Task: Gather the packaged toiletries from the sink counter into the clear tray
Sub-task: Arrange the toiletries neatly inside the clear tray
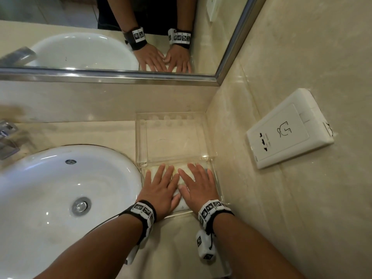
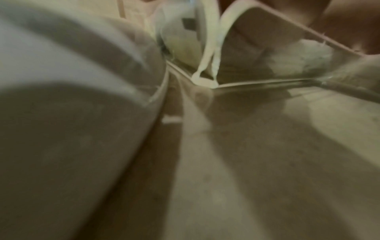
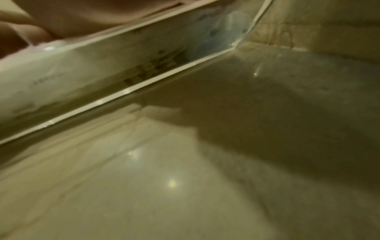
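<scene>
A clear acrylic tray [image 1: 218, 185] sits on the counter in the corner, right of the sink. Pale packaged toiletries [image 1: 182, 204] lie inside it, mostly hidden under my hands. My left hand [image 1: 161, 185] lies flat on the packets with fingers straight and spread. Beside it, my right hand [image 1: 198, 183] presses down flat as well, thumbs nearly touching. In the right wrist view the tray wall [image 3: 127, 91] shows white packets [image 3: 68, 74] behind it. The left wrist view shows the tray corner [image 2: 207, 82], blurred.
A second clear tray section [image 1: 171, 135] stands behind, against the back wall, with nothing in it. The white sink basin [image 1: 60, 188] lies left, the faucet [image 1: 8, 137] at far left. A wall socket plate [image 1: 289, 127] is on the right wall. A mirror [image 1: 100, 33] hangs above.
</scene>
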A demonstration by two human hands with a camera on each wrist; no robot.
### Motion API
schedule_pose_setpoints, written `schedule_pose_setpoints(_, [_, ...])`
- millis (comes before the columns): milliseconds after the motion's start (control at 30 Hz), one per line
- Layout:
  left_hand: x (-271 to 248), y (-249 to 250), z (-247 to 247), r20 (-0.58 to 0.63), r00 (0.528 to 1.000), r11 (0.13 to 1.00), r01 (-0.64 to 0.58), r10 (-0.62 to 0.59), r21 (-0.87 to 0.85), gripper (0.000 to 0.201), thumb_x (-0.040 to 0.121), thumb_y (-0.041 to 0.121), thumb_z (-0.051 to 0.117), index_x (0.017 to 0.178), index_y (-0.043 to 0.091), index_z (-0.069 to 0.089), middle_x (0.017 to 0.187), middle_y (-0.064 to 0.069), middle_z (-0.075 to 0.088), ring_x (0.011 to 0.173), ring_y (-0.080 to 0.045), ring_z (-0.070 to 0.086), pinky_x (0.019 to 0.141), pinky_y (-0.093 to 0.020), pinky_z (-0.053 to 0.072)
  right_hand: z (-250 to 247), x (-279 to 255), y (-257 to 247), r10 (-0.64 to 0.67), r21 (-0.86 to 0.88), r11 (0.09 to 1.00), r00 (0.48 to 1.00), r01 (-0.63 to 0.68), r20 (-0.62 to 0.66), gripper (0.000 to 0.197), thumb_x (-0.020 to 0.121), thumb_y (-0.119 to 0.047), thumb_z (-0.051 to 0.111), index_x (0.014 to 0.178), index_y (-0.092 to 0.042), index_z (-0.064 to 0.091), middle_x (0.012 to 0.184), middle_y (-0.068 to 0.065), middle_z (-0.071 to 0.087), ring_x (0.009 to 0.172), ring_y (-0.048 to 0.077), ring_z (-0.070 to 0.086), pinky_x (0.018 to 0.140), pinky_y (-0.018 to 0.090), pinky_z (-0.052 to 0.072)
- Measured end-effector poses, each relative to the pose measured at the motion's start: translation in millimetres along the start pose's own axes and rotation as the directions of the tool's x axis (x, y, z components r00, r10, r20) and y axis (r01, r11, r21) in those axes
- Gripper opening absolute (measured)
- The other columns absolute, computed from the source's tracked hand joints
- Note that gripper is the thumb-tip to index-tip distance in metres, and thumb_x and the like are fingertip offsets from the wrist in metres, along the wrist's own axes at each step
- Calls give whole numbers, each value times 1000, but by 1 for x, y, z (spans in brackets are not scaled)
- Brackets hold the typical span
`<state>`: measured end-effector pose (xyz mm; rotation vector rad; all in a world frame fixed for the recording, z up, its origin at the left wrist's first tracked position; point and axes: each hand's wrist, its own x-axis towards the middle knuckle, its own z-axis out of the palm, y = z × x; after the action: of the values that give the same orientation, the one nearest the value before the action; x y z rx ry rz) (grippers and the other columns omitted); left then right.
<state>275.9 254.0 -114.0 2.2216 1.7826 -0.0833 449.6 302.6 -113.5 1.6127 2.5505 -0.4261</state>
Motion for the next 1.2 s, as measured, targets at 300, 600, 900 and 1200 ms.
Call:
schedule_pose_setpoints(300, [-1,1,-5,43,999,999,34,-34,0,75,91,61,16,155,22,18,164,-5,9,151,-33,2,111,-68,13,7,0,0,9,-27,1000,999,-10,-40,61,93,-59,27,153,-44,29,164,-4,24,153,24,13,123,53,7])
schedule_pose_setpoints(600, [-4,0,-5,54,998,999,31,-30,-16,73,91,63,20,153,24,26,164,-4,13,151,-32,5,112,-68,13,5,1,1,44,35,998,999,-44,-14,63,90,-64,31,151,-47,30,164,-4,23,153,21,12,124,50,6])
schedule_pose_setpoints(900, [-15,-5,-31,69,997,999,-41,39,26,74,91,69,13,155,33,10,164,2,-4,151,-33,-8,113,-67,-1,-18,-21,-3,98,54,994,995,-96,-29,72,88,-71,40,153,-45,25,166,-4,14,153,20,9,123,46,9])
schedule_pose_setpoints(1200, [-58,-30,-50,161,984,997,74,-70,-21,94,82,78,32,155,26,4,165,-4,-4,151,-32,-3,119,-55,12,-24,-71,-13,269,181,953,954,-243,-134,48,83,-43,55,129,-33,60,142,-5,50,135,21,41,114,42,32])
